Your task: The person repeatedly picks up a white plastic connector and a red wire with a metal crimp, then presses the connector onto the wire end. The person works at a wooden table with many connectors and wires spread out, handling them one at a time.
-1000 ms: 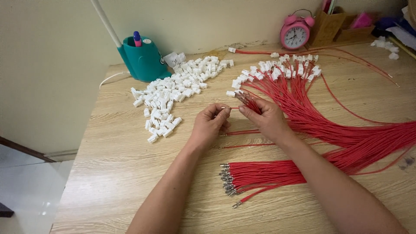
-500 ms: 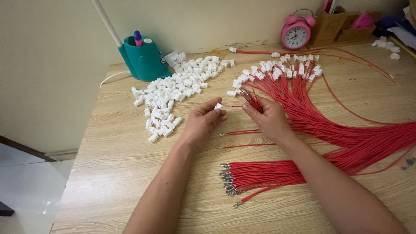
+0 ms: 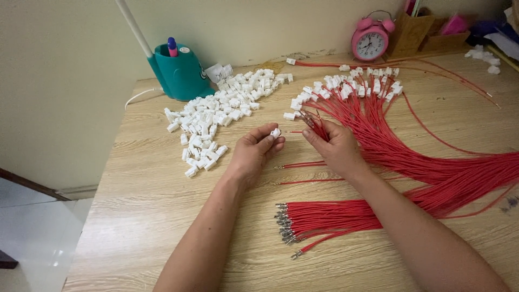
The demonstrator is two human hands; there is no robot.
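Note:
My left hand pinches a small white plastic connector between thumb and fingers. My right hand grips a red wire whose metal tip points at that connector, a short gap apart. Several more metal-tipped red wires stick out past the right hand's fingers. A heap of loose white connectors lies to the left of the hands. A fan of red wires with white connectors on their ends spreads behind the right hand. A bundle of bare-tipped red wires lies near my right forearm.
A teal desk-lamp base with a pen stands at the back left. A pink alarm clock and a cardboard holder sit at the back. The wooden table's left edge drops to a tiled floor.
The hands have drawn slightly apart. The left hand now shows a white connector at its fingertips, and the right hand's wire tip points toward it.

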